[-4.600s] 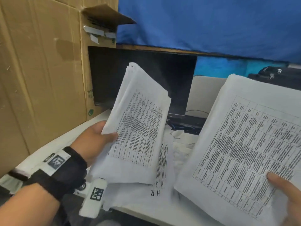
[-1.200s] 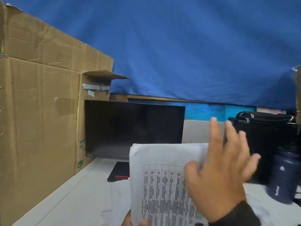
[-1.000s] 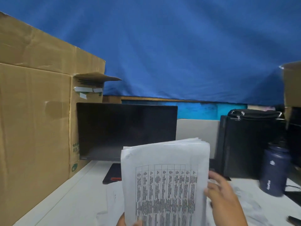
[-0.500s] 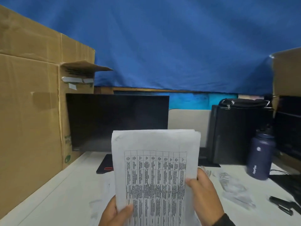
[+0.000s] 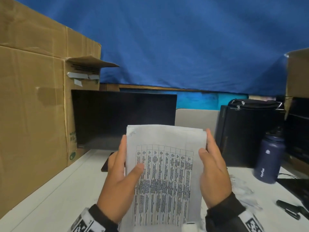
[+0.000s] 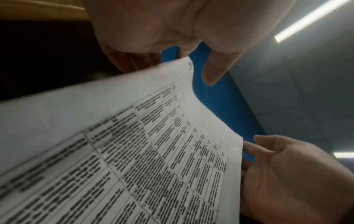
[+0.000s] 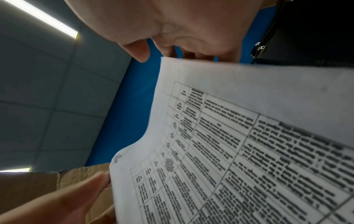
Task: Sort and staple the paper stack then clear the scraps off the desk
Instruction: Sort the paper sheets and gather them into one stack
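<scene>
A stack of white printed sheets, the paper stack (image 5: 165, 164), stands upright in front of me over the white desk (image 5: 58, 190). My left hand (image 5: 124, 156) grips its left edge, thumb on the front sheet and fingers behind. On the opposite edge my right hand (image 5: 208, 144) holds it with the thumb in front and the fingers straight along the side. The left wrist view shows the paper stack (image 6: 134, 151) close up, and so does the right wrist view (image 7: 249, 136). Crumpled scraps (image 5: 242, 186) lie on the desk to the right. The stack's bottom edge is out of view.
A black stapler-like tool (image 5: 291, 209) lies at the right edge. A navy bottle (image 5: 269, 158) and a black bag (image 5: 247, 131) stand at the back right. A dark monitor (image 5: 123, 118) is behind the stack, and a tall cardboard box (image 5: 33, 106) walls the left side.
My right hand came down from an open raised pose onto the stack's right edge. Both hands have slid up the stack's sides. The view has tilted down a little.
</scene>
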A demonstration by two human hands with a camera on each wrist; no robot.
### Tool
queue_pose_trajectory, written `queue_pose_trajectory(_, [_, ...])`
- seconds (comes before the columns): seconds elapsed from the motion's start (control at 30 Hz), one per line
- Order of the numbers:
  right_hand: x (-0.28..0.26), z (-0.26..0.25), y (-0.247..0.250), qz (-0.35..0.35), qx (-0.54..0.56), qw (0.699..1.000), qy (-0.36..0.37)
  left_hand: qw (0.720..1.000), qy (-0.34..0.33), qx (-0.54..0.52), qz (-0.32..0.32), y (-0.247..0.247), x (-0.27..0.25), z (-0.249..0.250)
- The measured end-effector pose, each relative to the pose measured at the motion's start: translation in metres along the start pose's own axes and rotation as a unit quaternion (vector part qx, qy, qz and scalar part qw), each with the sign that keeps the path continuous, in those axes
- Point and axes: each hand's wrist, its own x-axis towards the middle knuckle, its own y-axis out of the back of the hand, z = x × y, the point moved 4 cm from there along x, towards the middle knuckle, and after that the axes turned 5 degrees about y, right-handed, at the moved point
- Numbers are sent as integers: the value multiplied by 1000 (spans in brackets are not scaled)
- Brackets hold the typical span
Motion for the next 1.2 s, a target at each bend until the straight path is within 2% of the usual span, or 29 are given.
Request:
queue_pose_trajectory(0.13, [-3, -5, -2, -2, 10, 1000, 5, 1000, -3, -5, 25, 5, -5, -8])
queue_pose_trajectory(0.2, [-2, -9, -1, -5, -23, 999, 36, 999, 10, -11, 50, 7, -7, -15])
queue_pose_trajectory(0.27, [0, -15, 0, -12, -95, 992, 87, 997, 24, -6, 68, 8, -9, -20])
queue_pose_trajectory(0.37, [-1, -23, -2, -38, -228, 961, 151, 994, 53, -33, 90, 8, -13, -27])
queue_pose_trajectory(0.53, [-4, -25, 2, 11, -235, 956, 175, 987, 83, -98, 91, 5, -17, -32])
queue_pose_trajectory(0.67, [-6, -25, 4, 12, -195, 970, 144, 985, 107, -117, 71, -3, -17, -40])
queue_pose_trajectory(0.9, [-6, -14, 7, 4, -83, 995, 59, 982, 106, -142, 68, -4, -18, -50])
queue_pose_trajectory(1.1, [-3, -8, 13, -19, -2, 999, -38, 980, 107, -150, 74, 1, -14, -61])
queue_pose_trajectory(1.2, [-5, 2, 14, -32, 2, 997, -65, 979, 132, -139, 71, 0, -15, -68])
